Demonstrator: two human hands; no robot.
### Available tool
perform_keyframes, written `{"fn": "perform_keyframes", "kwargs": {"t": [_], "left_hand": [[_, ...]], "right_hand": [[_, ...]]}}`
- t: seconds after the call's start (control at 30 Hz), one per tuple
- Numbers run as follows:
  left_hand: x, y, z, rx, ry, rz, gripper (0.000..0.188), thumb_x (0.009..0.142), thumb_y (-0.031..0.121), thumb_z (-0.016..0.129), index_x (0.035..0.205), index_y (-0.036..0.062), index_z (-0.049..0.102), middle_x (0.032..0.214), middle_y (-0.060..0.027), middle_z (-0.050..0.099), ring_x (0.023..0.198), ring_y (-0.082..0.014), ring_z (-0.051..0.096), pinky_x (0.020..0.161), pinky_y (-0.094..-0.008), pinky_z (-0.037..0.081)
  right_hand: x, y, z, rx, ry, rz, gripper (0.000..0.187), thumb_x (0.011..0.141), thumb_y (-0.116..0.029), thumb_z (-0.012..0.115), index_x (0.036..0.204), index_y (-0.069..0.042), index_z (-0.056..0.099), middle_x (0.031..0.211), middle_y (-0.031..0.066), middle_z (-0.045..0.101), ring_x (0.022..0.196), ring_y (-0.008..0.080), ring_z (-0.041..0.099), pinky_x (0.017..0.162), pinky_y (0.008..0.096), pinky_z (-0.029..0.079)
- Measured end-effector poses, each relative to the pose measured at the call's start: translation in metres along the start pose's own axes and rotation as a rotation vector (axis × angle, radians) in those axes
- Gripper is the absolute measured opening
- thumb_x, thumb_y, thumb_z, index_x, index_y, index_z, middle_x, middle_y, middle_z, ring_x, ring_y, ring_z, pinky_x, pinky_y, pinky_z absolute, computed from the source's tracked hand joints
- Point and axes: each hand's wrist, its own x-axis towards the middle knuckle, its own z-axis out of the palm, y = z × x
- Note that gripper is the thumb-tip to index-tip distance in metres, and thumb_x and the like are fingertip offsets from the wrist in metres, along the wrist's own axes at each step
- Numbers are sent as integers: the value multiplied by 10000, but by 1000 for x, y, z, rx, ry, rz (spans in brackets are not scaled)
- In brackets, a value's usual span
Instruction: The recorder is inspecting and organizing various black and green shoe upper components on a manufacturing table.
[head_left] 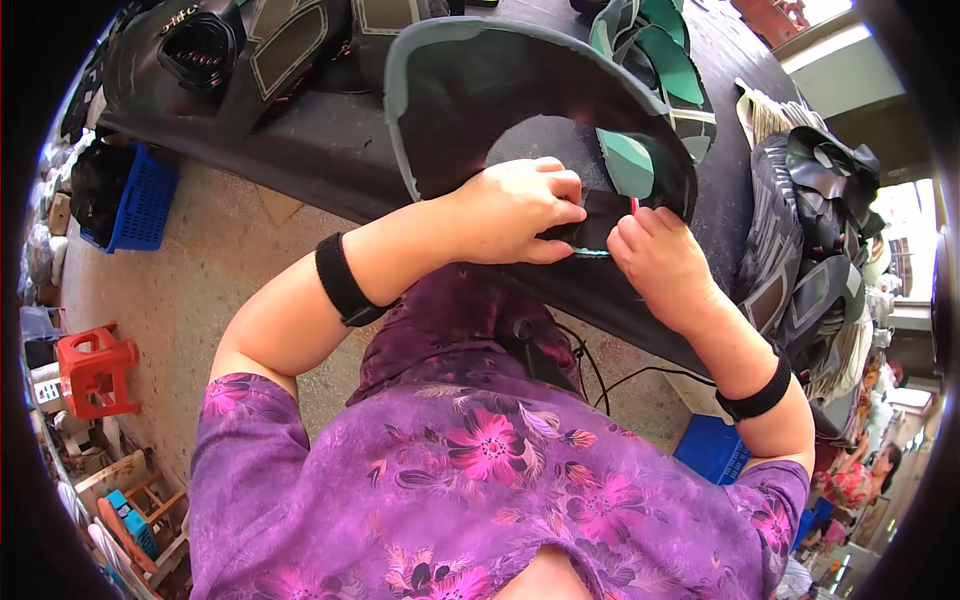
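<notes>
A large curved black shoe-upper-like piece [440, 110] with a grey edge stands arched over the black table, and both my hands are at its near edge. My left hand [525, 212] is closed, its thumb and fingers gripping the dark material by that edge. Close by on the right, my right hand [662, 262] has its fingers pressed together at the same edge. A thin red bit [635, 206] shows at its fingertips; what it belongs to is hidden. Between the hands runs a short pale teal strip [592, 253]. Through the arch a green panel [628, 165] is visible.
Black cut pieces with brown panels [290, 55] lie along the table's far left. Green pieces [670, 60] sit behind the arch, and stacked dark pieces [790, 230] at the right. A blue basket [148, 200], red stool [97, 372] and blue crate [712, 450] are on the floor.
</notes>
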Motion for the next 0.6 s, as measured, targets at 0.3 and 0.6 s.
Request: {"fn": "perform_keyframes", "kwargs": {"t": [0.3,0.6], "left_hand": [[2,6,6,121,-15,-29,198,696,148,615,867,48,616,885,-38,549,841,-216,524,697,-324,468],[5,11,10,163,12,-76,329,693,177,568,995,46,573,896,-74,486,854,-247,469,754,-338,424]], "right_hand": [[0,-5,-8,292,19,153,141,740,-194,588,695,-74,530,676,58,520,693,226,547,638,329,447],[3,-9,-4,189,26,218,38,671,-85,527,692,-82,496,668,53,513,662,215,555,565,329,474]]}}
